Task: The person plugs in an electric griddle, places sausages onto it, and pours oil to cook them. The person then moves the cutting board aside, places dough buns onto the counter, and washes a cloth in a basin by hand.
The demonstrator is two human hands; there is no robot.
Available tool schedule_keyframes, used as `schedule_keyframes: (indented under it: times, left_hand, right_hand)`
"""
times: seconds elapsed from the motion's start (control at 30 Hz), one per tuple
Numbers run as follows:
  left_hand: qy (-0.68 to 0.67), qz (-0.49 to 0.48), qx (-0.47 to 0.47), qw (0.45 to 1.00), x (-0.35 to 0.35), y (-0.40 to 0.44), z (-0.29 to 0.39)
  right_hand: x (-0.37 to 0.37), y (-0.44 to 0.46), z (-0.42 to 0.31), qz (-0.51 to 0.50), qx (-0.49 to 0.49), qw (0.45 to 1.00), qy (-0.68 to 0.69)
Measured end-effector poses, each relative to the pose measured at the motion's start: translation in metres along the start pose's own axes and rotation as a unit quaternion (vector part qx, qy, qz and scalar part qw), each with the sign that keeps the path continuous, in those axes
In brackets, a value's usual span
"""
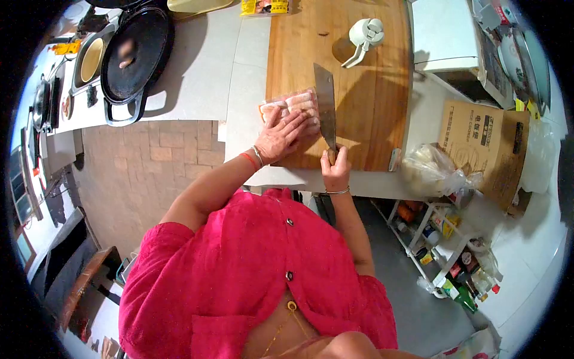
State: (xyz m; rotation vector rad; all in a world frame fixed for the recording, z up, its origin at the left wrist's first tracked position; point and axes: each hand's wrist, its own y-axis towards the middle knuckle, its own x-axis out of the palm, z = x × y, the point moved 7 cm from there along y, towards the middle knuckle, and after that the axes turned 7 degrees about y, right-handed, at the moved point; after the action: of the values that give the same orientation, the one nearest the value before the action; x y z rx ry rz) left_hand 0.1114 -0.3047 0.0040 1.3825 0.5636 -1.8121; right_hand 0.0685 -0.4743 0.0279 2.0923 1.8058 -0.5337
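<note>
A clear plastic package of pale pink sausages (305,102) lies at the left side of the wooden cutting board (373,119). My left hand (281,134) rests flat on the package with its fingers stretched over it. My right hand (336,169) is wrapped round the handle of a cleaver (326,102). The blade points away from me, upright along the right end of the package; whether it touches the plastic I cannot tell. Farther back on the board stands a white container with a long handle or spout (366,33).
A black cast-iron pan (137,57) sits on the counter at the left. A yellow packet (265,6) lies beyond the board. To the right are a cardboard box (484,143), a tied plastic bag (430,170) and a rack of bottles (442,239).
</note>
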Motion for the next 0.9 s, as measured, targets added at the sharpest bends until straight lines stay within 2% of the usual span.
schedule_keyframes:
  times: [0.13, 0.27, 0.37, 0.47, 0.6, 0.73, 0.9]
  left_hand:
    - [-0.021, 0.012, 0.005, 1.0, -0.003, 0.002, -0.001]
    - [-0.033, 0.023, 0.01, 0.999, 0.006, -0.002, -0.005]
    - [-0.025, 0.018, 0.015, 0.999, 0.001, -0.001, -0.004]
    - [-0.041, 0.021, 0.006, 0.999, 0.002, -0.001, -0.005]
    - [-0.043, 0.024, 0.006, 0.999, 0.001, 0.0, -0.008]
    - [-0.051, 0.028, 0.007, 0.998, 0.001, -0.001, -0.008]
    - [-0.025, 0.042, 0.038, 0.998, 0.007, -0.001, -0.003]
  right_hand:
    - [0.008, 0.018, 0.0, -0.029, -0.004, 0.998, -0.063]
    - [0.015, 0.038, 0.008, -0.068, -0.006, 0.995, -0.074]
    - [0.019, 0.044, 0.001, -0.076, -0.048, 0.995, -0.052]
    - [0.029, 0.057, -0.011, -0.065, -0.016, 0.992, -0.11]
    - [0.037, 0.082, -0.018, -0.06, -0.049, 0.988, -0.135]
    - [0.055, 0.106, -0.037, -0.109, -0.013, 0.981, -0.158]
    - [0.084, 0.137, -0.049, -0.147, -0.011, 0.972, -0.184]
